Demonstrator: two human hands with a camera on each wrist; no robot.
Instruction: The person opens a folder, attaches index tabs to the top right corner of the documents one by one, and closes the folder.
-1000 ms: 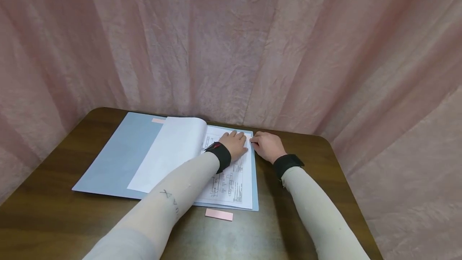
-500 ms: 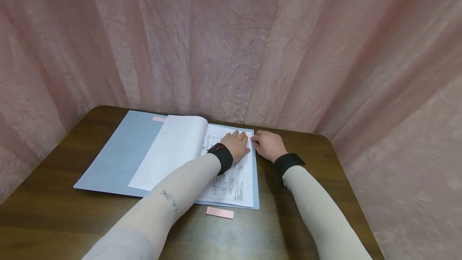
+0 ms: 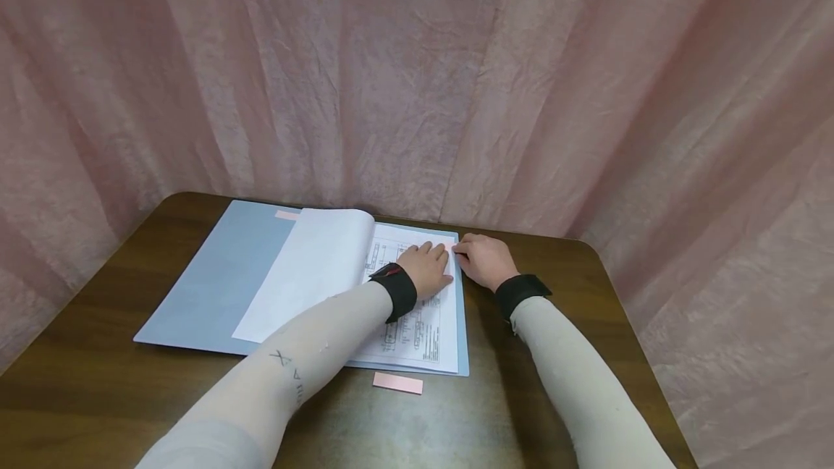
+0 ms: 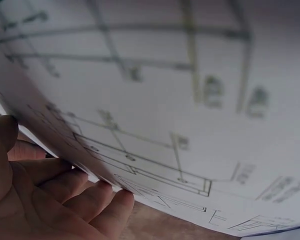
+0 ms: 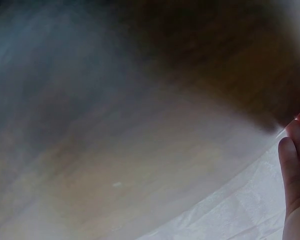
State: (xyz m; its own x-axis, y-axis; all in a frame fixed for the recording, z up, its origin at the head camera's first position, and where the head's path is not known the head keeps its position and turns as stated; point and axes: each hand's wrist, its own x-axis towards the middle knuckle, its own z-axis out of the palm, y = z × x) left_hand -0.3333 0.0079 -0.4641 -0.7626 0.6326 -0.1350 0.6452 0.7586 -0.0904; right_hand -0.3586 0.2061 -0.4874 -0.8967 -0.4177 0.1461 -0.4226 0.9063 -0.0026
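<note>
The person's left hand rests palm down on a printed sheet, its fingers lying extended and slightly apart, holding nothing. In the left wrist view the fingertips touch the paper, whose line drawings and lettering look large and blurred there. The right hand is at the sheet's far right corner, fingers bent, with thumb and forefinger brought narrowly together at the edge of the page. A pale pink patch shows at that corner, between the two hands; whether the right fingers actually pinch it or the paper cannot be told, as the right wrist view is mostly dark blur.

A black band circles the left wrist and another black band the right. Both arms wear pale sleeves, the left one bearing dark marks.

The sheet lies in the right half of an open light blue folder. Turned pages curve over toward the left, covering part of the left cover, where a pink strip shows near the top. A pink block lies on the brown wooden table, just beside the folder's near edge. Pink curtain hangs in folds behind.
</note>
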